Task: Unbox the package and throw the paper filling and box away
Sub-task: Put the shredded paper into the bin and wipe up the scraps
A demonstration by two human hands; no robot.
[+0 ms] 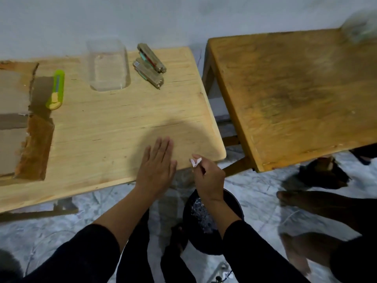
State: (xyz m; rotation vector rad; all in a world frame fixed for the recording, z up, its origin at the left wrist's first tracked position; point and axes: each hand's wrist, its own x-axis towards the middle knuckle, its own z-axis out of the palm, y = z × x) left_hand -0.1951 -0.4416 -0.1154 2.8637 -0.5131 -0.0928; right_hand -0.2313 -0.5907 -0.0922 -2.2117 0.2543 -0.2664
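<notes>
The right hand (208,178) pinches 1 small white paper scrap (195,161) at the pale wooden counter (114,127) edge, directly above the round black bin (212,223) (left hand (157,162) flat, holding nothing).

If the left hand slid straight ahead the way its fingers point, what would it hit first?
The left hand lies flat on the light wooden table, fingers aimed up and slightly right. Bare tabletop lies ahead; the two stacked wooden blocks near the far edge look first in line, though depth is uncertain and it might pass beside them.
</notes>
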